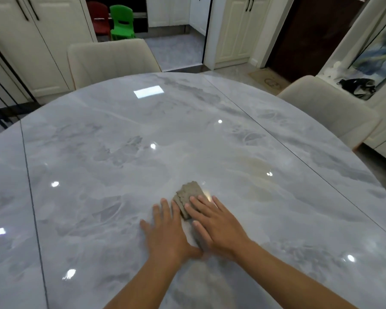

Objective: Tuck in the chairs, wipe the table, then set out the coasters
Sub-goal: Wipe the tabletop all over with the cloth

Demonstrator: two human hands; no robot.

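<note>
A grey-brown cloth (188,194), folded small, lies on the glossy grey marble table (120,134) near its front middle. My right hand (216,224) lies flat with its fingers spread on the cloth's near right part. Beside it my left hand (167,230) rests flat on the table, its fingertips touching the cloth's left edge. A cream chair (112,61) stands tucked against the far edge. A second cream chair (328,110) stands at the right edge. No coasters are in view.
White cabinets (31,41) line the far left wall. A green plastic chair (120,23) and a red one (98,16) stand in the doorway behind. A black bag (357,85) lies on a ledge at the right. Dark seams cross the tabletop.
</note>
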